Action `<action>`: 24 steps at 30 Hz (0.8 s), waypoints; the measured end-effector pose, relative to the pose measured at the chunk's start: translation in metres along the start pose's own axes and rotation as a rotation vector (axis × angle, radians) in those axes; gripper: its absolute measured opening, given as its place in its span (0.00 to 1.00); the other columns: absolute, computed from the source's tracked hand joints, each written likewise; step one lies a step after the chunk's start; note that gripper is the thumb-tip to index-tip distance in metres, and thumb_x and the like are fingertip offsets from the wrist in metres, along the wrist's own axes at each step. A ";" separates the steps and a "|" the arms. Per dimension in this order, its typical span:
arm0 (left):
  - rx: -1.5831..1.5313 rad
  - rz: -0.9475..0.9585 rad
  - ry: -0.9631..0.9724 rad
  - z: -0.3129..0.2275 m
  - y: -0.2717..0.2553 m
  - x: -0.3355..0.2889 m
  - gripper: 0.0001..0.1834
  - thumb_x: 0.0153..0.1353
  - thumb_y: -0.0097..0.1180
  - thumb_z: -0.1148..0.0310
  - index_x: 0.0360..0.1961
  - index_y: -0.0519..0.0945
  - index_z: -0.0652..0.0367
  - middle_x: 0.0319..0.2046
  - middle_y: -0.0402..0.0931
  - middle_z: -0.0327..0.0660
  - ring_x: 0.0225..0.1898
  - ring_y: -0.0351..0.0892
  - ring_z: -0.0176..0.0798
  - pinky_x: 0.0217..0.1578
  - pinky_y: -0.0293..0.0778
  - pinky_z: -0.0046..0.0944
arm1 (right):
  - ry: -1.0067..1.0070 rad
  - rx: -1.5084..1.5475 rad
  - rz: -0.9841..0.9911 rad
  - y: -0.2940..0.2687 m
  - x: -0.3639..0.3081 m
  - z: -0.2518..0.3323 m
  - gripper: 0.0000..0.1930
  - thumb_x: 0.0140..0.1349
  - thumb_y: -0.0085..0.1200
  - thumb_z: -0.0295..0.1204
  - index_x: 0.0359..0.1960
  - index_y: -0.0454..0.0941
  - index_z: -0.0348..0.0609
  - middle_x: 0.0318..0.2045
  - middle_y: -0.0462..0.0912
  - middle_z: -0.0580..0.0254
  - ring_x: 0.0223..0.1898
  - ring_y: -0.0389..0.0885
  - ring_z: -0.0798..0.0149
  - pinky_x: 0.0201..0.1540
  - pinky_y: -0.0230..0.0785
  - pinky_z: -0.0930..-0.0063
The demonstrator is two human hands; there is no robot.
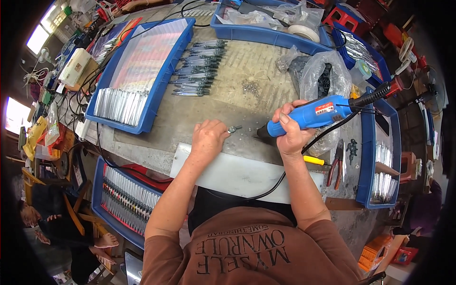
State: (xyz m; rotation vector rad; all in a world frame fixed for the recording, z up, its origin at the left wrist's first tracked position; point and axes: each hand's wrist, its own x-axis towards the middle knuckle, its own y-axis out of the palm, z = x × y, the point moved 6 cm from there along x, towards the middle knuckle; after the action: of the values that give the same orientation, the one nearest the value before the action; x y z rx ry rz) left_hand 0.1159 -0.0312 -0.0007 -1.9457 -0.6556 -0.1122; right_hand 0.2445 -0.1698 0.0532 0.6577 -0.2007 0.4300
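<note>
While my left hand (209, 137) pinches a metal part (234, 129), it points rightward. My right hand (290, 130) grips the blue tool (311, 115).

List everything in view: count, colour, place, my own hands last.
power tool: one, blue, right of centre
small part: one, silver and dark, centre
slim rods: many, grey and clear, upper centre
small bits: heap, greyish, upper centre
trays: at least five, blue, around the table
board: one, whitish, near table edge
pliers: one, red-handled, lower right
handled tool: one, yellow, left of pliers
plastic bags: several, clear, upper right
co-worker: at least one, dark-clothed, lower left
rim clutter: mixed, too small to count
left hand: one, bare, at the small part
right hand: one, bare, around the power tool
</note>
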 end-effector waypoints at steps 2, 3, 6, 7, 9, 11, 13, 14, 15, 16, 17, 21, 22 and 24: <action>0.012 -0.008 0.014 -0.001 0.000 -0.002 0.05 0.42 0.58 0.69 0.21 0.74 0.54 0.24 0.70 0.34 0.31 0.69 0.40 0.33 0.61 0.40 | -0.016 0.012 0.022 0.000 0.000 0.000 0.19 0.42 0.53 0.20 0.38 0.63 0.37 0.23 0.70 0.61 0.23 0.71 0.69 0.25 0.68 0.73; 0.022 -0.016 0.028 -0.001 0.000 -0.002 0.05 0.42 0.58 0.70 0.21 0.74 0.54 0.24 0.70 0.34 0.31 0.69 0.40 0.33 0.61 0.39 | -0.017 0.013 0.017 0.000 0.000 0.000 0.19 0.42 0.53 0.20 0.38 0.63 0.37 0.23 0.70 0.61 0.23 0.71 0.69 0.25 0.68 0.73; 0.024 -0.001 0.016 -0.003 -0.002 -0.001 0.05 0.43 0.58 0.72 0.23 0.74 0.58 0.24 0.72 0.37 0.31 0.70 0.42 0.33 0.62 0.39 | -0.005 0.026 0.010 -0.001 0.000 0.000 0.20 0.42 0.52 0.19 0.39 0.62 0.37 0.23 0.70 0.61 0.23 0.71 0.69 0.25 0.67 0.73; 0.024 0.004 0.023 -0.004 -0.002 0.000 0.05 0.43 0.58 0.72 0.23 0.74 0.58 0.24 0.72 0.37 0.31 0.70 0.42 0.33 0.62 0.39 | -0.006 0.040 0.019 -0.001 0.000 0.000 0.20 0.42 0.52 0.19 0.39 0.63 0.37 0.24 0.70 0.61 0.24 0.71 0.69 0.25 0.67 0.73; -0.017 -0.063 -0.010 -0.001 -0.005 -0.001 0.05 0.44 0.57 0.73 0.24 0.74 0.59 0.24 0.72 0.40 0.31 0.71 0.44 0.32 0.63 0.39 | -0.010 0.056 0.020 -0.002 0.000 0.000 0.20 0.42 0.52 0.18 0.40 0.63 0.37 0.24 0.70 0.61 0.24 0.71 0.69 0.25 0.67 0.74; -0.046 -0.072 -0.033 0.005 -0.002 -0.002 0.05 0.44 0.57 0.73 0.25 0.74 0.58 0.25 0.71 0.39 0.32 0.70 0.43 0.33 0.63 0.40 | 0.008 0.060 0.017 -0.002 0.000 0.000 0.20 0.42 0.52 0.18 0.40 0.63 0.36 0.24 0.70 0.61 0.24 0.71 0.69 0.26 0.68 0.74; -0.076 -0.081 -0.058 0.007 -0.002 -0.003 0.06 0.44 0.56 0.73 0.26 0.74 0.57 0.26 0.71 0.39 0.33 0.70 0.42 0.33 0.62 0.40 | 0.010 0.050 0.025 -0.003 0.000 0.000 0.20 0.42 0.52 0.18 0.40 0.63 0.36 0.25 0.70 0.61 0.25 0.71 0.69 0.27 0.68 0.73; -0.056 -0.086 -0.049 0.006 -0.003 -0.003 0.06 0.44 0.56 0.73 0.26 0.74 0.56 0.26 0.71 0.38 0.32 0.70 0.42 0.33 0.62 0.40 | 0.015 0.047 0.020 -0.003 0.000 -0.001 0.20 0.42 0.51 0.18 0.40 0.63 0.36 0.25 0.70 0.61 0.26 0.71 0.69 0.28 0.68 0.73; -0.036 -0.091 -0.039 0.004 -0.004 -0.002 0.06 0.44 0.56 0.73 0.27 0.74 0.56 0.26 0.71 0.38 0.32 0.70 0.42 0.33 0.63 0.40 | 0.019 0.043 0.015 -0.004 0.001 -0.002 0.21 0.41 0.51 0.18 0.40 0.63 0.36 0.26 0.70 0.61 0.27 0.71 0.69 0.28 0.68 0.73; -0.035 -0.087 -0.035 0.002 -0.004 -0.002 0.06 0.44 0.56 0.73 0.27 0.74 0.56 0.26 0.71 0.38 0.32 0.70 0.42 0.33 0.63 0.40 | 0.024 0.060 0.019 -0.004 0.001 -0.002 0.21 0.41 0.51 0.17 0.40 0.63 0.36 0.26 0.70 0.62 0.28 0.71 0.70 0.29 0.68 0.74; -0.003 -0.076 0.000 -0.002 -0.004 -0.003 0.06 0.44 0.57 0.72 0.26 0.74 0.56 0.26 0.71 0.38 0.32 0.70 0.42 0.32 0.63 0.40 | 0.022 0.061 0.014 -0.005 0.001 -0.002 0.21 0.41 0.51 0.17 0.40 0.63 0.36 0.26 0.70 0.62 0.28 0.71 0.70 0.29 0.68 0.74; 0.074 -0.047 0.057 -0.008 -0.003 -0.003 0.07 0.43 0.58 0.72 0.25 0.73 0.56 0.26 0.71 0.37 0.31 0.70 0.41 0.32 0.62 0.39 | 0.027 0.051 0.008 -0.005 0.001 -0.002 0.20 0.40 0.51 0.18 0.40 0.64 0.36 0.26 0.70 0.62 0.28 0.71 0.70 0.30 0.68 0.74; 0.074 -0.046 0.058 -0.008 -0.003 -0.003 0.07 0.43 0.58 0.72 0.25 0.73 0.56 0.26 0.71 0.37 0.31 0.70 0.41 0.32 0.62 0.39 | 0.032 0.059 0.015 -0.005 0.002 -0.002 0.20 0.40 0.51 0.18 0.40 0.64 0.37 0.26 0.70 0.62 0.28 0.71 0.70 0.30 0.68 0.74; 0.078 -0.039 0.063 -0.008 -0.002 -0.002 0.07 0.42 0.58 0.72 0.23 0.73 0.56 0.25 0.70 0.37 0.31 0.69 0.41 0.31 0.62 0.39 | 0.033 0.062 0.009 -0.006 0.002 -0.002 0.20 0.40 0.51 0.18 0.39 0.64 0.36 0.26 0.70 0.62 0.28 0.71 0.70 0.30 0.68 0.74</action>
State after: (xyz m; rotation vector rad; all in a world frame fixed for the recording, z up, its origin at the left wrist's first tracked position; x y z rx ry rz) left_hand 0.1143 -0.0381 0.0038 -1.8479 -0.6468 -0.1696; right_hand 0.2486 -0.1722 0.0489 0.7105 -0.1591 0.4566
